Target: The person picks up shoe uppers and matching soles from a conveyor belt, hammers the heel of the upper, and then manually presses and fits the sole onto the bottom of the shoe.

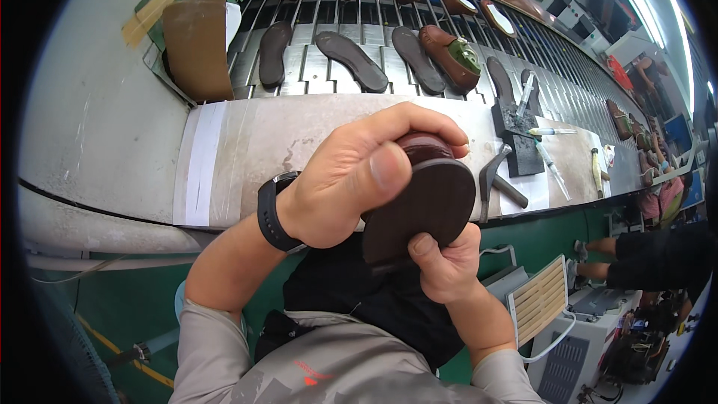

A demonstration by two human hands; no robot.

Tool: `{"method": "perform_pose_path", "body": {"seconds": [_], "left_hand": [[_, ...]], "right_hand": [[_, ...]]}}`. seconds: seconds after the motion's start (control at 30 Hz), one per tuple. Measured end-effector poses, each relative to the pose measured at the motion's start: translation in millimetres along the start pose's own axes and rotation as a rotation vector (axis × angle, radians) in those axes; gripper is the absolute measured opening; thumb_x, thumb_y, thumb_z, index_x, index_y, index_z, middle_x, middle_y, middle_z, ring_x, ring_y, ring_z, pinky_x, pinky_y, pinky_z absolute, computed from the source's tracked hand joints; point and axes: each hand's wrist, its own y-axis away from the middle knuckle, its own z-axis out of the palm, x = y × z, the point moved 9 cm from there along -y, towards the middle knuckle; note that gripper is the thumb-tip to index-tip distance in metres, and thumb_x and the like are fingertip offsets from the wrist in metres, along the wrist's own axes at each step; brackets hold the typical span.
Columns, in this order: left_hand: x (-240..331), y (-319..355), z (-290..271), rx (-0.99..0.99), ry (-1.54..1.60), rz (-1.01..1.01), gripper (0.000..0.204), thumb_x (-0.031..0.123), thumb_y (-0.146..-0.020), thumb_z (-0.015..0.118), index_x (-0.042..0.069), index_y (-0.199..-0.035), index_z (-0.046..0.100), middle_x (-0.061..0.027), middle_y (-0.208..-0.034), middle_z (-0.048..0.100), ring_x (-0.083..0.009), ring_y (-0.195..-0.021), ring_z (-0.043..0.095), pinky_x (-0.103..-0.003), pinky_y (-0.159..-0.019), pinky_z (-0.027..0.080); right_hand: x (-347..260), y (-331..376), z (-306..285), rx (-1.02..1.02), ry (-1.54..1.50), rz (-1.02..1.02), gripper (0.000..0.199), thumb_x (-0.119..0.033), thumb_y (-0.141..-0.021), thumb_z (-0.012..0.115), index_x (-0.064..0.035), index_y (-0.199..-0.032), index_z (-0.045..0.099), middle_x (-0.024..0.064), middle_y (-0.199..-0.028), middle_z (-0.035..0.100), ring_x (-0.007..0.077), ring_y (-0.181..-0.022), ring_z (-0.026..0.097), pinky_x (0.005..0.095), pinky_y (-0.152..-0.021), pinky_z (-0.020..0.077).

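Observation:
A shoe (434,198) with a dark brown sole and glossy reddish-brown upper is in both my hands, above the front edge of the bench. Its sole is turned toward me. My left hand (359,168) wraps around the upper end, thumb pressed near the sole's edge and fingers over the upper. Lower down, my right hand (451,263) grips the opposite side, its thumb flat on the sole. The rest of the upper is hidden behind the sole and my hands. Just right of the shoe lies a hammer (505,188) on the bench.
Beyond the bench (258,131), a slatted conveyor (307,49) carries several loose soles (351,61) and a brown shoe (449,58). A black block (523,153) and syringe-like tubes (552,168) lie right of the hammer. A brown board (198,49) stands at left; another person's legs (651,258) show at right.

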Motion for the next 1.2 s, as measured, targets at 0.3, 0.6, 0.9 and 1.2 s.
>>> {"method": "perform_pose_path", "body": {"seconds": [0.3, 0.6, 0.9, 1.2], "left_hand": [[-2, -3, 9, -0.16, -0.104, 0.06, 0.087, 0.044, -0.076, 0.088, -0.009, -0.135, 0.053, -0.0202, -0.127, 0.064, -0.0244, -0.107, 0.068, -0.036, -0.093, 0.056], [-1, -4, 18, -0.223, -0.136, 0.076, 0.081, 0.039, -0.079, 0.086, -0.01, -0.135, 0.053, -0.021, -0.126, 0.063, -0.0238, -0.106, 0.068, -0.036, -0.091, 0.057], [2, -2, 20, -0.211, -0.164, 0.104, 0.077, 0.038, -0.082, 0.083, -0.01, -0.135, 0.054, -0.0195, -0.124, 0.063, -0.0236, -0.105, 0.068, -0.036, -0.091, 0.056], [-1, -1, 20, -0.183, -0.077, -0.007, 0.055, 0.033, -0.095, 0.063, -0.007, -0.133, 0.057, -0.0195, -0.125, 0.063, -0.0233, -0.106, 0.067, -0.036, -0.092, 0.054]], "right_hand": [[2, -2, -2, -0.015, 0.038, -0.014, 0.018, -0.012, -0.102, 0.07, 0.0016, -0.113, 0.075, 0.0063, -0.09, 0.076, 0.0116, -0.078, 0.067, 0.0287, -0.069, 0.0533], [-2, 0, -5, 0.001, -0.042, -0.024, 0.021, -0.012, -0.102, 0.071, 0.0035, -0.116, 0.074, 0.0111, -0.102, 0.078, 0.0158, -0.089, 0.072, 0.0312, -0.079, 0.0576], [0, 4, -7, 0.031, -0.035, -0.017, 0.02, -0.011, -0.102, 0.07, 0.0035, -0.116, 0.074, 0.0102, -0.096, 0.078, 0.0141, -0.083, 0.071, 0.0301, -0.073, 0.0569], [-8, 1, -3, 0.006, 0.021, -0.025, 0.019, -0.008, -0.101, 0.071, 0.002, -0.116, 0.075, 0.0084, -0.091, 0.078, 0.0123, -0.079, 0.071, 0.0282, -0.07, 0.0567]]}}
